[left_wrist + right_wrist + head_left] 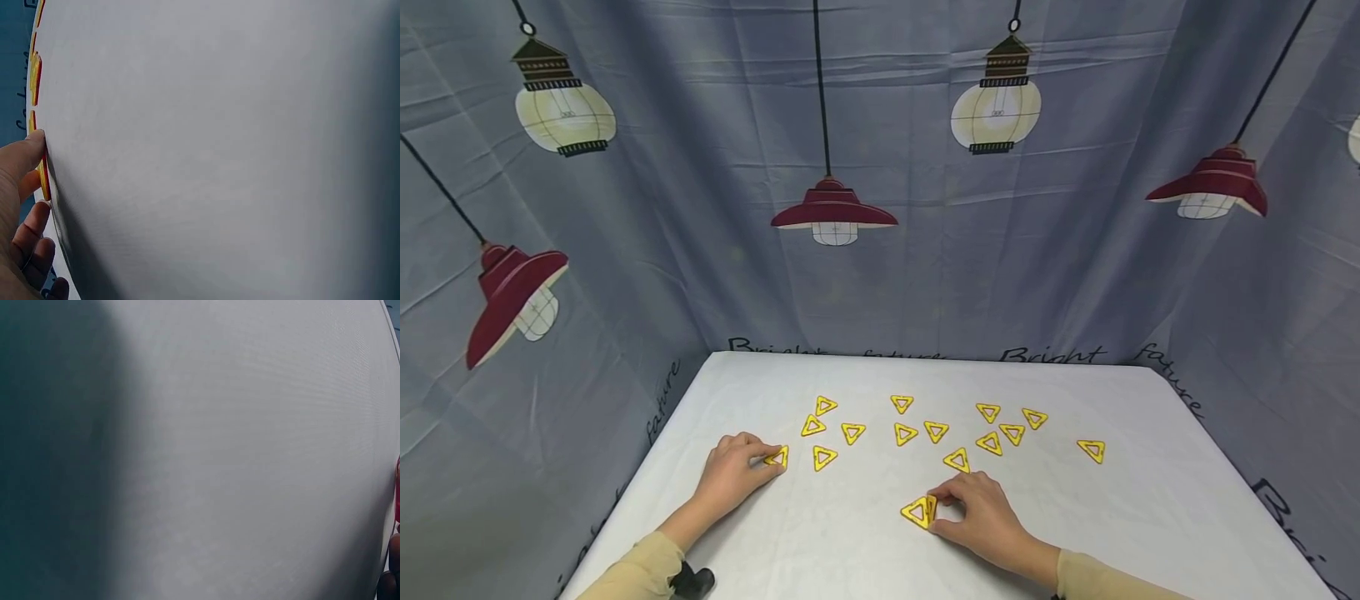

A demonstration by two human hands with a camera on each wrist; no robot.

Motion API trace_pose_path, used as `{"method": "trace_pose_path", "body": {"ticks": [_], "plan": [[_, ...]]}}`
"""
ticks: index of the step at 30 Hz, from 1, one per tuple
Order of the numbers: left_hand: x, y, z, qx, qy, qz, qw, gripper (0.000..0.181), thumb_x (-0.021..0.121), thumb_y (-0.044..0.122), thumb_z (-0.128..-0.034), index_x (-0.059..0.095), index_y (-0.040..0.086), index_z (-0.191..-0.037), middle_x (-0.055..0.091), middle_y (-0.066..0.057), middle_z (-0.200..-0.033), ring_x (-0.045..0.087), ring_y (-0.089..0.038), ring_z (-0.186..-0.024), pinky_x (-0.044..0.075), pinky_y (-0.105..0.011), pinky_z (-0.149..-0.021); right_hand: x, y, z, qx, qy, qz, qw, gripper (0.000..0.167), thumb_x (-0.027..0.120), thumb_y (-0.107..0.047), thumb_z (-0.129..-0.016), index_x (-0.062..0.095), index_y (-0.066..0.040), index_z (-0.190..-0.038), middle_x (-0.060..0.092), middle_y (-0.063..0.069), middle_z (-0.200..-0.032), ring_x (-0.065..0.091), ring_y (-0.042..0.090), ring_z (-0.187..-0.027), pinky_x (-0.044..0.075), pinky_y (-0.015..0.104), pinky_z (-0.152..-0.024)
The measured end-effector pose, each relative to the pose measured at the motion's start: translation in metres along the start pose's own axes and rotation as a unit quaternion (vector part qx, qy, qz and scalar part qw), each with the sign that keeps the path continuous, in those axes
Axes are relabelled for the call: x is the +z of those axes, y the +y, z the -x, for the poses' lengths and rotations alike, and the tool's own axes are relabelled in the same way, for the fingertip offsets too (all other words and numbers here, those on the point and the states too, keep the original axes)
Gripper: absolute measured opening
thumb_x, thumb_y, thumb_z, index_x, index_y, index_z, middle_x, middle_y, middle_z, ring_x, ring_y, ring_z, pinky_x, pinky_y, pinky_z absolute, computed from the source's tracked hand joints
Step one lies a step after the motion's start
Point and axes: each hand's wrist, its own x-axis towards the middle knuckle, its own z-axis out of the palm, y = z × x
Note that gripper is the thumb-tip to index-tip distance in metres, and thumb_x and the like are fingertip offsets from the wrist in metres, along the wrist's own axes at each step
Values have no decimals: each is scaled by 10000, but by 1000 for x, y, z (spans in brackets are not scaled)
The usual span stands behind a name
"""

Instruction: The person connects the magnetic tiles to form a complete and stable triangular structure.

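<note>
At the left of the head view, the left hand (733,472) pinches a yellow triangle (781,457) between thumb and fingers. The left wrist view shows that hand (22,187) with its thumb on the red-edged yellow piece (44,178). Nearer the table's front, the right hand (985,518) pinches a yellow piece (932,509) seen at a steep angle, against a flatter yellow triangle (916,512); whether the two are joined I cannot tell. Only some fingertips (390,565) and a red edge (397,494) show in the right wrist view.
Several yellow triangles lie spread over the white table (820,550), among them one (823,457) right of the left hand, one (957,460) just behind the right hand and one (1092,451) far right. A grey curtain (895,283) with printed lamps stands behind the table.
</note>
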Motion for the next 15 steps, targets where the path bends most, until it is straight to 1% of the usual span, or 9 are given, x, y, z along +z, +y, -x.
{"method": "trace_pose_path", "body": {"ticks": [5, 11, 15], "plan": [[-1, 4, 8, 175, -19, -70, 9998, 337, 868, 387, -811, 814, 237, -1107, 585, 121, -955, 466, -136, -888, 380, -396, -816, 0, 0, 0, 44, -13, 17, 10000, 368, 896, -413, -749, 737, -330, -1071, 541, -239, -879, 448, 36, -888, 380, 423, -896], [-2, 15, 17, 210, -274, -56, 9994, 310, 868, 407, -804, 818, 276, -1080, 562, 173, -927, 438, -91, -855, 368, -365, -807, 2, 1, 0, 4, 23, 50, 10000, 366, 900, -403, -746, 737, -329, -1065, 535, -248, -874, 444, 23, -890, 383, 421, -897], [0, 24, 21, 284, -366, 11, 9989, 306, 869, 424, -797, 823, 283, -1064, 550, 194, -912, 427, -73, -849, 370, -356, -800, 1, 2, 0, -20, 64, 65, 10000, 366, 901, -397, -744, 738, -325, -1063, 534, -251, -874, 444, 23, -889, 384, 413, -890]]}}
